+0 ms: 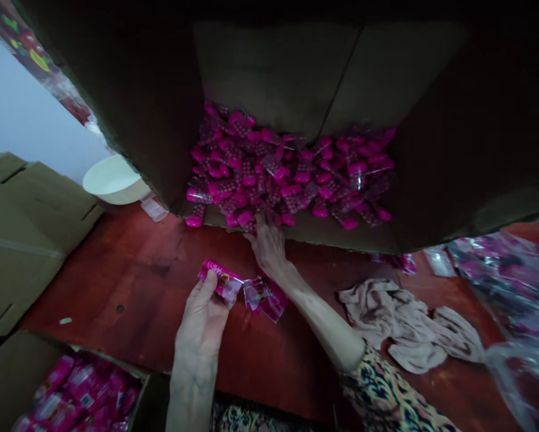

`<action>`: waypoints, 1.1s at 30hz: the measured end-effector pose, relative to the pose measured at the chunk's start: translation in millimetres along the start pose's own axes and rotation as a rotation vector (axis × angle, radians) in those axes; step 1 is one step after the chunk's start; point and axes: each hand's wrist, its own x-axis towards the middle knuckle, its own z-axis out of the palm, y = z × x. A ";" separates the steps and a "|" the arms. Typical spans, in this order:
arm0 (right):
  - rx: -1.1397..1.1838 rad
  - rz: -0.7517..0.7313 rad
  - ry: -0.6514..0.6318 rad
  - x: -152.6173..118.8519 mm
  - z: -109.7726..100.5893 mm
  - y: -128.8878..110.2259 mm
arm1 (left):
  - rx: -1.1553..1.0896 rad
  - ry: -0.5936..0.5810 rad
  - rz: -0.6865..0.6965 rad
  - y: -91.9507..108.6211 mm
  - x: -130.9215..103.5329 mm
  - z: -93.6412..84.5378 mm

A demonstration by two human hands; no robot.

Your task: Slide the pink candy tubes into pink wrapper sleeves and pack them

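My left hand [205, 309] pinches a pink printed wrapper sleeve [224, 282] between thumb and fingers, above the red table. Just right of it, more pink printed wrappers [267, 297] lie partly under my right forearm. My right hand [269, 243] reaches over the front edge of a large cardboard box tipped on its side. Its fingertips touch the heap of small clear bottles with pink caps [274, 171] inside the box. Those fingertips are partly lost among the bottles, and whether they grip one I cannot tell.
A crumpled pale cloth [409, 327] lies at right, beside clear plastic bags of pink items [512, 282]. At lower left, an open carton holds pink packets [84, 390]. A white bowl [116, 180] and a folded cardboard box [30, 222] stand at left.
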 end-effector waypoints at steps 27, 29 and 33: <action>0.462 0.284 0.129 -149.8 -86.2 5.0 | 0.223 -0.264 0.082 -70.0 -30.9 35.2; 0.416 0.265 0.157 -153.3 -87.3 8.3 | 0.263 -0.303 0.083 -73.4 -32.6 35.4; 0.321 0.254 0.213 -158.7 -87.4 15.2 | 0.301 -0.411 0.124 -76.7 -37.5 35.2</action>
